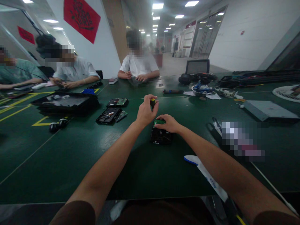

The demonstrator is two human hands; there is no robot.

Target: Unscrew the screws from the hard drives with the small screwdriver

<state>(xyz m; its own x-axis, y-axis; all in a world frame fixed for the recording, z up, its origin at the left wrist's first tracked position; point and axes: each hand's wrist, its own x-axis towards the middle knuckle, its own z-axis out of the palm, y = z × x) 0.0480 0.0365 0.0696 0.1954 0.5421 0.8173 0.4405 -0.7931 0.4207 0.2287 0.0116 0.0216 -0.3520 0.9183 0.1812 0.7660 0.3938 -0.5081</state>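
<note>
My left hand (pixel 144 112) is closed around a screwdriver (pixel 153 102) with a black and yellow handle, held upright above the table. Its shaft and tip are hidden by the hand. Close beside it, my right hand (pixel 170 123) has its thumb and fingers closed on a green circuit board (pixel 160 121). The board is over the far end of a black hard drive (pixel 160 137), which lies on the green table in front of me. My fingers cover part of both; whether the board is fastened to the drive, I cannot tell.
Left of my hands lie opened drives (pixel 108 116) with circuit boards, and a black tray (pixel 67 102). A white and blue tool (pixel 206 170) lies under my right forearm. A flat metal case (pixel 269 110) stands at right. Several people sit across the table.
</note>
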